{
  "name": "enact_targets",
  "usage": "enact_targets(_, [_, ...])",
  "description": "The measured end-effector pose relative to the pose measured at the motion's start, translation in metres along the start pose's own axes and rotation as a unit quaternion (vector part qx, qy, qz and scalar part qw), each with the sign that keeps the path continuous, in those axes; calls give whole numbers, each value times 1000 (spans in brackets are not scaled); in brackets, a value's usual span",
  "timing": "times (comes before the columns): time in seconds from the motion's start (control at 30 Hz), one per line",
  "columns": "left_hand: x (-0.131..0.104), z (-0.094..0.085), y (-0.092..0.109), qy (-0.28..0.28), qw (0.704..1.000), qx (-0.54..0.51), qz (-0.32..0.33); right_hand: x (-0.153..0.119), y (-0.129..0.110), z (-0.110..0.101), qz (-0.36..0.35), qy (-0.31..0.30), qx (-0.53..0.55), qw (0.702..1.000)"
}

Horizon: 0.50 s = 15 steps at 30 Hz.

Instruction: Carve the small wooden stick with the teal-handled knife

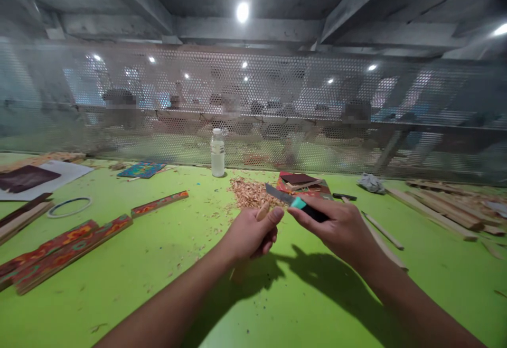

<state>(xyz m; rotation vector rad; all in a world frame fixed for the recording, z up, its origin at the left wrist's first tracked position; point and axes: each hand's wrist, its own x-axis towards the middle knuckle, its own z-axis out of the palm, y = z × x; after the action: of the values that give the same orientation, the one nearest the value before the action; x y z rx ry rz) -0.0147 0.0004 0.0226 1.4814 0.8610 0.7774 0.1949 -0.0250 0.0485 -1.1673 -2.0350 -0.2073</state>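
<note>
One pale, slim wooden stick [262, 212]

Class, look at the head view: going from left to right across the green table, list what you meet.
Tape ring → painted strips → bottle → left hand holding a stick → knife in the right hand → grey rag → wood slats.
</note>
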Motion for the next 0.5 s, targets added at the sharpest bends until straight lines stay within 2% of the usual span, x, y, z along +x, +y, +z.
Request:
enact_targets(0.07, [1, 0, -1, 0, 1000, -1, 9, 1, 2, -3, 0, -4, 2, 1000])
enact_targets(0.27, [0, 0, -3, -23, 999, 6, 42, 2, 2, -1, -51, -94, 31, 994])
enact_targets(0.5, [0, 2, -2, -2, 999, 21, 38, 0, 2, 3, -53, -92, 20, 994])
